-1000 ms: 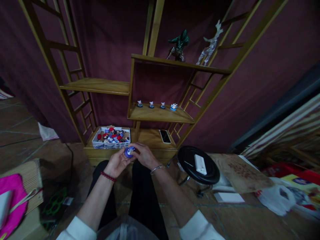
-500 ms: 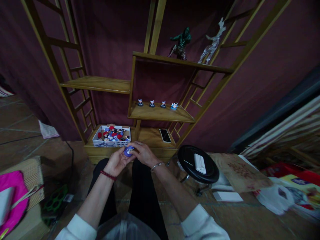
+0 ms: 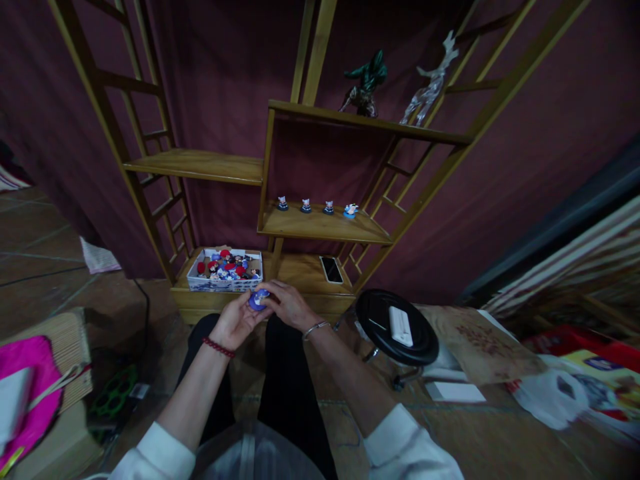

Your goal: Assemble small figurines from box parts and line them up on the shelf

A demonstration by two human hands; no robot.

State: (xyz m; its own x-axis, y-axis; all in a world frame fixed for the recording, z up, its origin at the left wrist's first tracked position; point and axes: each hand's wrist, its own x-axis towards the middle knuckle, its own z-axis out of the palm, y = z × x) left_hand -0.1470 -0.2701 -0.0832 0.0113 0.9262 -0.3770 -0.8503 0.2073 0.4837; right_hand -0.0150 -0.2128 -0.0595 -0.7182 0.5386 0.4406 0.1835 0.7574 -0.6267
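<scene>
A small purple-and-white figurine (image 3: pixel 259 299) is held between my two hands, just in front of the low shelf. My left hand (image 3: pixel 237 321) is turned palm up, its fingers curled against the figurine's side and underneath. From the right, my right hand (image 3: pixel 289 307) pinches the same piece with thumb and fingertips, hiding part of it. Close beyond the hands stands a white box (image 3: pixel 225 286) full of figurines with red and blue parts. Four-legged details are not visible; several small figurines (image 3: pixel 306 206) stand in a row on the middle shelf (image 3: pixel 325 228).
A phone (image 3: pixel 331 269) lies on the low shelf. Higher up stand a dark green statue (image 3: pixel 367 80) and a clear deer figure (image 3: pixel 427 87). At the right is a black stool (image 3: pixel 370 333) bearing a white device (image 3: pixel 401 327); a pink item (image 3: pixel 37 373) lies at the left.
The view has shifted slightly. Both hands stay around the purple-and-white figurine, with almost no visible change in their grip.
</scene>
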